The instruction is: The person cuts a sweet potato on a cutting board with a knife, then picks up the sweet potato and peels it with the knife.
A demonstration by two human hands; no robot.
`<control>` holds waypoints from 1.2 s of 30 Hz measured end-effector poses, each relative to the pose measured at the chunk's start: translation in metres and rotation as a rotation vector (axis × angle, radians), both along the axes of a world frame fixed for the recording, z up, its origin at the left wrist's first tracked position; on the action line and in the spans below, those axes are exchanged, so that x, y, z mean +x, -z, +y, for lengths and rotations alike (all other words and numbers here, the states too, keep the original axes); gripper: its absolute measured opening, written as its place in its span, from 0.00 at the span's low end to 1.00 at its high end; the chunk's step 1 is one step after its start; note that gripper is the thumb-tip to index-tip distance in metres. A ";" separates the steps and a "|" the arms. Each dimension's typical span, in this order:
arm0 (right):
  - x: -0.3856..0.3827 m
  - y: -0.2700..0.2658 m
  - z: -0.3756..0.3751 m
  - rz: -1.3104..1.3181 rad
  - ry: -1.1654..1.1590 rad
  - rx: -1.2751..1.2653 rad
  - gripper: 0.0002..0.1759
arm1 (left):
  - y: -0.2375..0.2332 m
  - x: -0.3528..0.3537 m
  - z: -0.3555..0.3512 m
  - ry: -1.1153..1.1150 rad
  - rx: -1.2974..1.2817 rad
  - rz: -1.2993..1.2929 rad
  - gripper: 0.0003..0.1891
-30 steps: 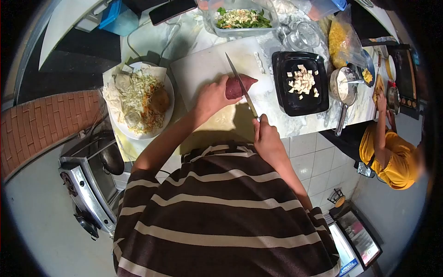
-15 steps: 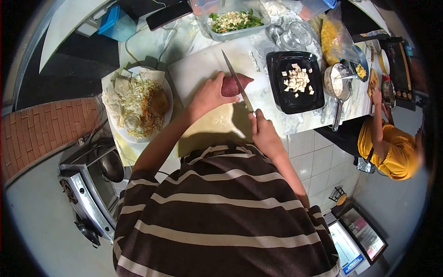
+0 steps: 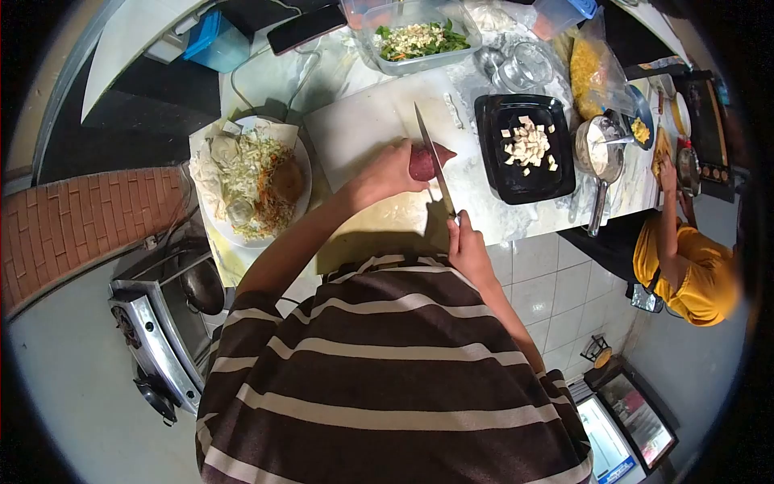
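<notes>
Left hand [image 3: 391, 173] grips tuber [image 3: 421, 165] on board [image 3: 347, 121]; right hand [image 3: 469, 248] grasps knife [image 3: 435, 157]. Knife, across tuber, has shifted toward its pointed end; cutting spot seems unsettled, tuber apparently whole. Tray [image 3: 520, 185] of cubes [image 3: 528, 141] right of board, plate [image 3: 303, 165] of shredded vegetables [image 3: 256, 153] left.

Single head-worn view, directed forward and steeply downward. The wearer's striped shirt [image 3: 387, 363], nearest the lens, occupies the lower centre; the left hand [image 3: 389, 173] and right hand [image 3: 469, 248] lie near mid-field, with the worktop [image 3: 343, 66] extending above. A co-worker [image 3: 685, 270] at the right margin appears farther off. Wide-angle curvature bows straight edges; the corners darken to black.
</notes>
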State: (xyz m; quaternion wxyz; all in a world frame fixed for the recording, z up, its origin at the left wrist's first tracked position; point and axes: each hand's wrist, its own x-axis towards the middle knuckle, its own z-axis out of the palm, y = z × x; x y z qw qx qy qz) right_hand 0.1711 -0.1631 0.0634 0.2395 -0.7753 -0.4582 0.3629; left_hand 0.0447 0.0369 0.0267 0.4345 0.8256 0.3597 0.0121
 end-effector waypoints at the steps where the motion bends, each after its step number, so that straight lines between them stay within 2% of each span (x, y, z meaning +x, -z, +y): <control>1: 0.002 0.000 -0.001 -0.018 -0.009 -0.005 0.15 | 0.000 -0.001 -0.001 -0.011 0.074 -0.042 0.39; 5: 0.008 -0.021 0.008 -0.014 -0.042 -0.063 0.16 | -0.006 0.000 -0.005 -0.038 0.098 0.046 0.36; 7: 0.012 -0.034 0.017 0.002 -0.043 -0.106 0.17 | -0.008 -0.001 -0.001 -0.055 0.200 0.043 0.33; 12: 0.018 -0.053 0.034 0.017 -0.093 -0.211 0.20 | -0.014 -0.003 0.005 -0.039 0.248 0.138 0.33; 17: 0.006 -0.040 0.029 -0.009 -0.070 -0.140 0.23 | -0.013 -0.017 0.010 -0.081 0.273 0.106 0.35; 19: 0.002 -0.037 0.026 -0.046 -0.063 -0.119 0.22 | -0.006 -0.026 0.011 -0.138 0.129 -0.033 0.40; 23: 0.003 -0.025 0.021 0.026 -0.055 -0.144 0.21 | -0.001 -0.026 0.017 -0.079 0.061 -0.056 0.44; 25: 0.002 -0.016 0.018 0.005 -0.061 -0.127 0.20 | -0.028 -0.019 0.024 -0.129 -0.332 0.070 0.44; 26: 0.002 -0.014 0.017 -0.015 -0.065 -0.109 0.20 | -0.019 -0.019 0.022 -0.130 -0.333 0.069 0.44; 28: 0.003 -0.013 0.016 -0.043 -0.076 -0.081 0.20 | -0.003 -0.019 0.017 -0.077 0.090 -0.062 0.41; 30: 0.003 -0.017 0.017 -0.065 -0.087 -0.058 0.19 | 0.002 -0.020 0.012 -0.091 0.127 -0.006 0.40; 32: 0.006 -0.030 0.020 -0.057 -0.093 -0.140 0.18 | -0.004 -0.020 0.007 -0.102 0.160 0.049 0.38; 36: 0.009 -0.045 0.016 -0.083 -0.097 -0.153 0.17 | -0.008 -0.016 0.004 -0.034 0.286 0.155 0.35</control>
